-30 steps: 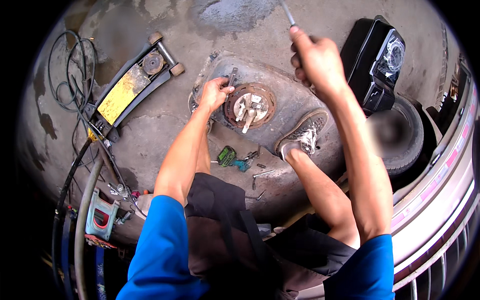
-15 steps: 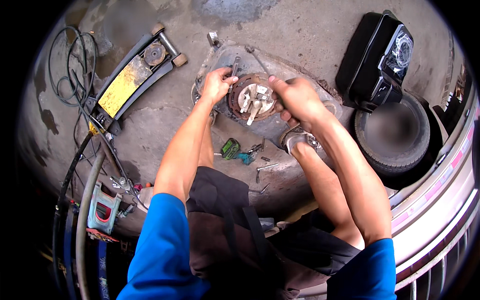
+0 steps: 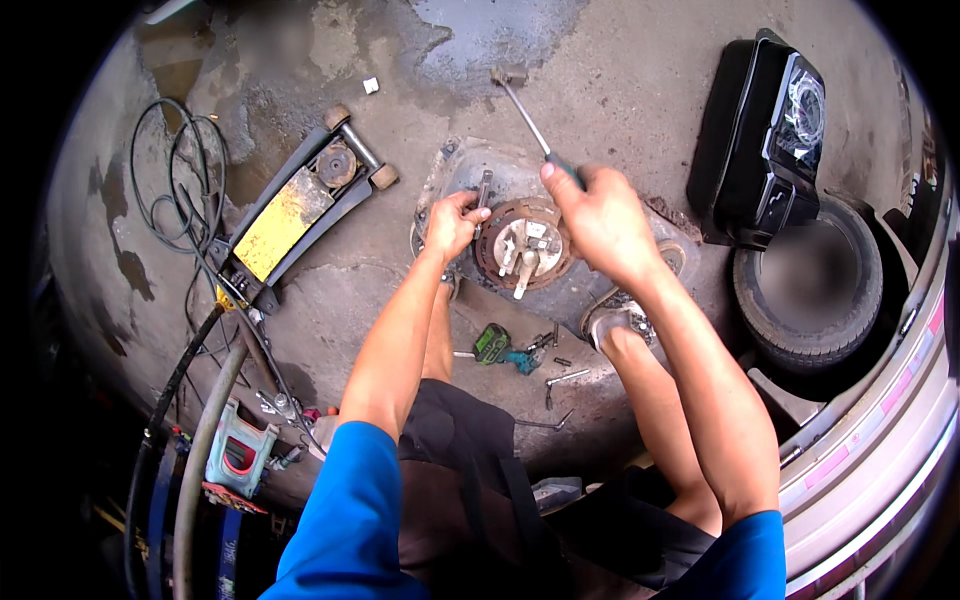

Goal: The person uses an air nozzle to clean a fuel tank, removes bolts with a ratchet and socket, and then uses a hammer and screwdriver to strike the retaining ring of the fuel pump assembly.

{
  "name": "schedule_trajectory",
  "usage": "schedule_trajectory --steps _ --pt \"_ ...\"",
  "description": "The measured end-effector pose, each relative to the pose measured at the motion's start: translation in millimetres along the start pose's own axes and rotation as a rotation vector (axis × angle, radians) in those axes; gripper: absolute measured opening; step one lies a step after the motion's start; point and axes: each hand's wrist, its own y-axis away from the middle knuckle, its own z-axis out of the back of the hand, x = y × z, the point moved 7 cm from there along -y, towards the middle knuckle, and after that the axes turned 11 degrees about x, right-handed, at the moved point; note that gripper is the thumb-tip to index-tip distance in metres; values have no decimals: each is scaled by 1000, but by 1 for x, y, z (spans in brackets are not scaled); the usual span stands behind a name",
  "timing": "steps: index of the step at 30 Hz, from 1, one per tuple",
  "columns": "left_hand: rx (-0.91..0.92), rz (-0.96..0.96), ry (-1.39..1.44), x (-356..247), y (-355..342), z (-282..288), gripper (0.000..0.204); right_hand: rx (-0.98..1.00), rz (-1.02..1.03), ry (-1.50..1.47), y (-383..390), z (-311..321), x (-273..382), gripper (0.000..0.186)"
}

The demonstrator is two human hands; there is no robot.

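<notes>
My left hand [image 3: 452, 230] pinches a short metal rod [image 3: 486, 186], like a punch or chisel, its lower end at the left edge of a rusty round ring [image 3: 490, 250]. Within that ring sits a pale cap with pipe fittings [image 3: 531, 240], set in the top of a dirty grey fuel tank [image 3: 470, 162]. My right hand [image 3: 608, 222] is closed round the dark grip of a hammer [image 3: 527, 122]. The hammer's head is raised beyond the tank's far edge. The tank lies on the ground between my feet.
A green and teal cordless power tool [image 3: 508, 350] and a ratchet [image 3: 566, 377] lie near me. A floor jack [image 3: 282, 232] and a coiled cable [image 3: 165, 178] are at left. A black case [image 3: 735, 140] and a tyre [image 3: 812, 345] stand at right, beside a car's bodywork [image 3: 880, 430].
The hammer has swung up and away from the ring, its head now showing beyond the tank. My left hand keeps the rod at the ring. The whole view has shifted slightly.
</notes>
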Motion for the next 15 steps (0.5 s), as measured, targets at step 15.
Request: schedule_trajectory --steps 15 --pt "-45 -27 -27 -15 6 6 30 296 -200 -317 12 -64 -41 45"
